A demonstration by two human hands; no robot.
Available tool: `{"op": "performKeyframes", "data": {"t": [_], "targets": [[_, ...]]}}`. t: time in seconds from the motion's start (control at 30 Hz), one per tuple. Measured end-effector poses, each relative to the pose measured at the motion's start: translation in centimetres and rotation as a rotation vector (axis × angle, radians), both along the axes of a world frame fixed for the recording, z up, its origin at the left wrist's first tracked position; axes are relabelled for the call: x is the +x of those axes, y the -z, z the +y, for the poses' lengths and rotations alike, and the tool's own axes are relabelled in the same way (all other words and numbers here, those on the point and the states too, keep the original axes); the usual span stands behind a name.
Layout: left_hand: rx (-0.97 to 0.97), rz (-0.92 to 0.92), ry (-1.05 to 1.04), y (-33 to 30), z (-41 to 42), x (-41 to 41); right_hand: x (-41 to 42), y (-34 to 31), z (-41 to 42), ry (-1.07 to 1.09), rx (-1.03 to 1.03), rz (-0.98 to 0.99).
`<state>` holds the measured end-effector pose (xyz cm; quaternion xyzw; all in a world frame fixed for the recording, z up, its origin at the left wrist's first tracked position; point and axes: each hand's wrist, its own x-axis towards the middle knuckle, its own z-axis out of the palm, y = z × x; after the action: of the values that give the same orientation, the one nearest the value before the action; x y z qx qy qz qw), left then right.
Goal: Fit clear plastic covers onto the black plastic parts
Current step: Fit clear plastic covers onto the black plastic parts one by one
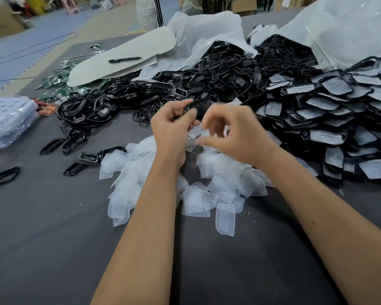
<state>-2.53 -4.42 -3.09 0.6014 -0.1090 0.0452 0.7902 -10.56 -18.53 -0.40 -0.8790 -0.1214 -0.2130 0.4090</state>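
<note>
The left hand (174,126) holds a glossy black plastic part (198,108) above the grey bench (53,238), its thumb and fingers curled round the near end, while the right hand (231,133) pinches a thin clear plastic cover (196,132) between thumb and fingertips just below that part. Motion blur hides whether the cover already touches the black piece. The step in hand looks like bringing 1 cover up to 1 part for seating. The next move probably calls for lining the cover's outline and its button bumps with the part's face, then pressing round the edge until it sits flush. A loose heap of clear covers (220,183) lies directly under both hands, a tangle of bare black frames (110,102) spreads to the left, and a large stack of black parts already wearing covers (339,119) rises on the right, so much is finished and much remains.
</note>
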Motion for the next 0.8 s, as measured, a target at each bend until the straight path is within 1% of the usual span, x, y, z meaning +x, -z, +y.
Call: {"op": "performKeyframes", "data": {"t": [0.07,0.13,0.17,0.23,0.33,0.4,0.47,0.57,0.67,0.7,0.73,0.8], "targets": [[-0.056,0.057,-0.014,-0.3,0.7,0.4,-0.4,-0.9,1.3,-0.227,-0.201,0.257],[-0.109,0.093,-0.002,-0.4,1.0,0.7,-0.6,-1.0,2.6,-0.363,-0.380,0.477],[-0.131,0.107,0.004,-0.5,1.1,0.7,-0.6,-1.0,3.1,-0.401,-0.431,0.525],[-0.149,0.129,0.009,-0.5,1.1,0.6,-0.6,-1.0,3.5,-0.452,-0.420,0.536],[-0.127,0.147,0.012,-0.6,0.9,0.4,-0.7,-1.0,3.0,-0.485,-0.275,0.527],[-0.125,0.161,0.011,-0.8,0.9,0.3,-0.8,-0.9,2.3,-0.474,-0.148,0.488],[-0.129,0.177,0.009,-0.8,0.9,0.3,-0.6,-0.6,1.3,-0.424,0.035,0.432],[-0.114,0.180,0.022,-0.7,0.8,0.1,0.0,-0.3,-0.4,-0.275,0.340,0.324],[-0.084,0.161,0.052,-0.8,0.6,-0.1,0.3,0.4,-1.6,-0.231,0.806,0.299],[-0.073,0.158,0.063,-0.8,0.4,-0.2,0.3,0.7,-1.7,-0.237,0.918,0.308],[-0.063,0.158,0.075,-0.8,0.2,-0.3,0.2,0.9,-1.8,-0.230,0.984,0.313],[-0.047,0.161,0.100,-0.8,-0.1,-0.6,0.4,1.3,-1.8,-0.181,1.022,0.294]]}}
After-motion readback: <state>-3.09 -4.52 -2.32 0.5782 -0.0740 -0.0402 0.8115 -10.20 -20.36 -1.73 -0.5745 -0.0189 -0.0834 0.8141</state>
